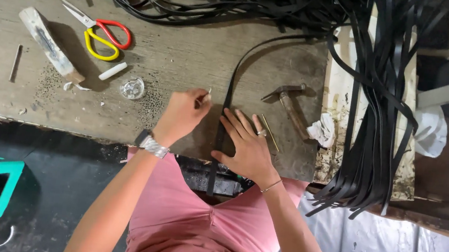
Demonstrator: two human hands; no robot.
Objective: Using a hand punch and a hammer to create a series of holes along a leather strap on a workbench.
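Note:
A long black strap (231, 85) lies across the worn wooden workbench (175, 64) and hangs over its near edge. My right hand (246, 143) lies flat with spread fingers, pressing the strap down onto the bench. My left hand (183, 114) is pinched on a small white piece of chalk or marker, its tip just left of the strap. A metal watch is on my left wrist, a ring and a thin bracelet on the right hand.
Scissors with red and yellow handles (99, 36), a white stick (112, 70), a small clear dish (132, 88) and a wooden-handled tool (50, 44) lie at the left. A hammer (290, 102) and thin rod (270, 132) sit right. Black strap bundles (376, 104) hang at right.

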